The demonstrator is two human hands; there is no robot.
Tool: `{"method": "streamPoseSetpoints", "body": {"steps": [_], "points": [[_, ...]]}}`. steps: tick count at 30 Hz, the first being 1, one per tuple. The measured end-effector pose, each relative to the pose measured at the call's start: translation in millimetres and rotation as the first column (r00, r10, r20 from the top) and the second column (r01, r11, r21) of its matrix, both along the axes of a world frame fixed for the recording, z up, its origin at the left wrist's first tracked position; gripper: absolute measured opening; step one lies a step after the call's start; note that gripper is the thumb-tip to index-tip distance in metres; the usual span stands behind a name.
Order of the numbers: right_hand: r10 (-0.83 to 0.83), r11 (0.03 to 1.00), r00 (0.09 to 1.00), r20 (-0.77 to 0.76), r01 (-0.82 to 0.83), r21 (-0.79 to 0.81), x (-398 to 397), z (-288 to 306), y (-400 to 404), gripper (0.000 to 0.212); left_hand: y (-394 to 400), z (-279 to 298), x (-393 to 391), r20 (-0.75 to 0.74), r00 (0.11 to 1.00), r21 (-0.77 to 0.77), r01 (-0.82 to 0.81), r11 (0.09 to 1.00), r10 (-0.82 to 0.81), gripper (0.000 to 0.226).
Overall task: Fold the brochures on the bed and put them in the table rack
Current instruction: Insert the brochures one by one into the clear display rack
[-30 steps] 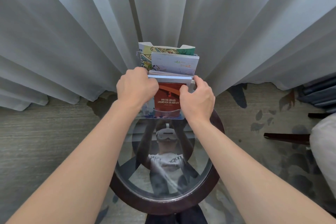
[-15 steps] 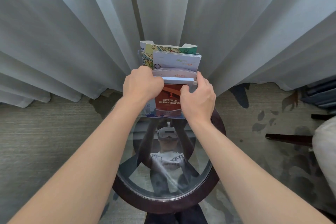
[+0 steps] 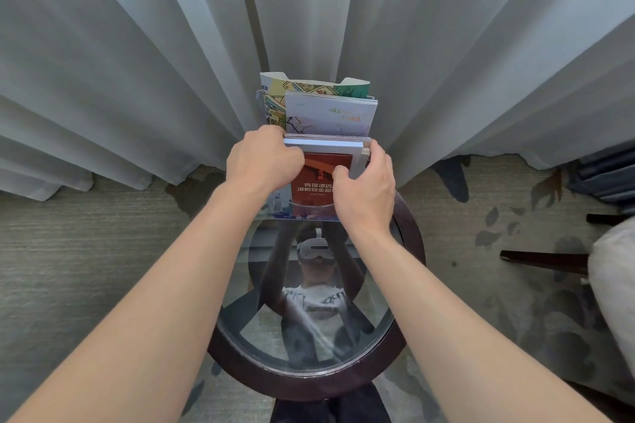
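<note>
A clear tiered rack (image 3: 311, 213) stands at the far edge of the round glass table (image 3: 409, 336). Its back tiers hold a colourful map brochure (image 3: 275, 103) and a pale brochure (image 3: 330, 113). A red brochure (image 3: 318, 178) sits in the front pocket. My left hand (image 3: 263, 161) and my right hand (image 3: 366, 189) both grip a folded blue-grey brochure (image 3: 326, 145), one at each end, in the middle tier just behind the red one. Its lower part is hidden by my hands.
Grey curtains (image 3: 137, 62) hang right behind the rack. The table has a dark wooden rim and a reflective top. A dark chair leg (image 3: 543, 261) and a pale cushion (image 3: 615, 278) lie to the right on patterned carpet.
Both hands have stayed on the folded brochure and shifted slightly. The brochure has sunk a little lower into the rack behind the red one.
</note>
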State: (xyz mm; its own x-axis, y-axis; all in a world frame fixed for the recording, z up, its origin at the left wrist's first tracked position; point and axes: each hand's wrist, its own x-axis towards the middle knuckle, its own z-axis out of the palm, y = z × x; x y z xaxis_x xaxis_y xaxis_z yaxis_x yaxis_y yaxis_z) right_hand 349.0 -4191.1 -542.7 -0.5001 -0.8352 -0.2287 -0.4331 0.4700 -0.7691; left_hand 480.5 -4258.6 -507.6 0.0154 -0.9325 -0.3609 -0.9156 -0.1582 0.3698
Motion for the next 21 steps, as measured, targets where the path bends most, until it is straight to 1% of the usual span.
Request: {"method": "streamPoseSetpoints", "body": {"steps": [2, 3, 4, 8, 10, 12, 14, 16, 18, 21], "points": [[-0.006, 1.000, 1.000, 0.009, 0.006, 0.005, 1.0, -1.5, 1.3, 0.062, 1.8, 1.2, -3.0, 0.145, 0.986, -0.064, 0.091, 0.994, -0.081, 0.016], [-0.007, 1.000, 1.000, 0.017, 0.007, 0.005, 1.6, -2.2, 2.0, 0.063, 2.6, 1.2, -4.2, 0.175, 0.980, -0.083, 0.110, 0.990, -0.095, 0.013], [-0.006, 1.000, 1.000, 0.028, 0.006, 0.003, 2.1, -2.8, 2.7, 0.062, 3.2, 1.1, -5.3, 0.172, 0.980, -0.086, 0.113, 0.990, -0.097, 0.012], [0.006, 1.000, 0.998, 0.063, -0.005, -0.010, 2.1, -5.4, 4.2, 0.062, 2.4, -0.9, -6.7, 0.026, 0.999, -0.021, 0.031, 0.999, -0.030, 0.017], [-0.004, 1.000, 0.997, 0.074, 0.004, -0.001, 2.6, -6.5, 4.5, 0.065, 2.5, -3.2, -6.6, -0.095, 0.995, -0.001, -0.043, 0.999, 0.042, 0.025], [-0.032, 0.999, 0.995, 0.092, 0.029, 0.026, 3.2, -8.8, 5.9, 0.069, 7.7, -5.5, -5.0, -0.260, 0.946, 0.023, -0.193, 0.981, 0.192, 0.040], [-0.039, 0.998, 0.995, 0.095, 0.034, 0.052, 3.0, -12.2, 9.3, 0.069, 17.6, -9.5, -4.2, -0.378, 0.866, 0.042, -0.337, 0.941, 0.327, 0.051], [-0.027, 0.998, 0.994, 0.101, 0.020, 0.066, 2.8, -14.6, 13.2, 0.066, 29.2, -15.0, -6.4, -0.433, 0.803, 0.045, -0.435, 0.899, 0.409, 0.052], [-0.021, 0.998, 0.994, 0.107, 0.016, 0.055, 2.8, -16.0, 15.2, 0.060, 36.8, -19.7, -10.0, -0.474, 0.764, 0.039, -0.478, 0.878, 0.437, 0.044], [-0.016, 1.000, 0.997, 0.075, 0.015, 0.007, 2.5, -15.7, 14.6, 0.050, 38.7, -22.9, -13.3, -0.487, 0.774, 0.028, -0.449, 0.893, 0.405, 0.036]]}}
